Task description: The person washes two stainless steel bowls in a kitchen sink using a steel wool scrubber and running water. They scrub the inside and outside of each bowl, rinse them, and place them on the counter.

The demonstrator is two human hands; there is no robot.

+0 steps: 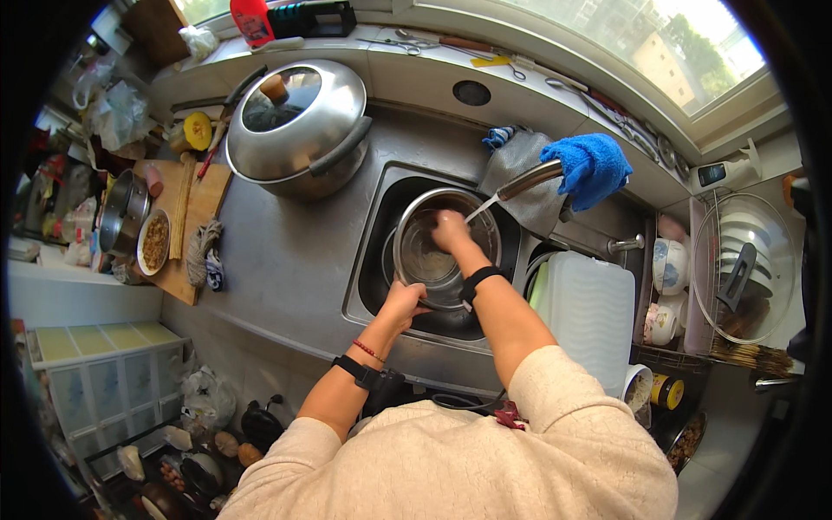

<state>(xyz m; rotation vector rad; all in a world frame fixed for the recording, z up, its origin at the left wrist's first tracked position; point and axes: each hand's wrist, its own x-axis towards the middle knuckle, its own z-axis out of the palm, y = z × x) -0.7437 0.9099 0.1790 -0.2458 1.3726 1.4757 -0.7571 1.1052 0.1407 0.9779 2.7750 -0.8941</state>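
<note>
A round stainless steel bowl [404,253] is in the left basin of the sink [364,286]. My left hand [407,300] grips its near rim, with the thumb over the edge. Inside the bowl is my right hand [450,231], curled and blurred by motion. Whether it holds anything is hidden. Water runs from the metal faucet [530,181] into the bowl beside my right fingers. A blue cloth [595,166] is draped over the faucet. Some water appears to lie in the bowl, and the rim of another vessel shows partly beneath it.
Left of the sink stands a large lidded steel pot [299,156]. A wooden board [195,195] farther left carries a bowl of brown food [155,242] and a bundle of dry noodles [182,208]. A translucent plastic lid [588,318] covers much of the right basin. Scissors [406,47] lie on the sill.
</note>
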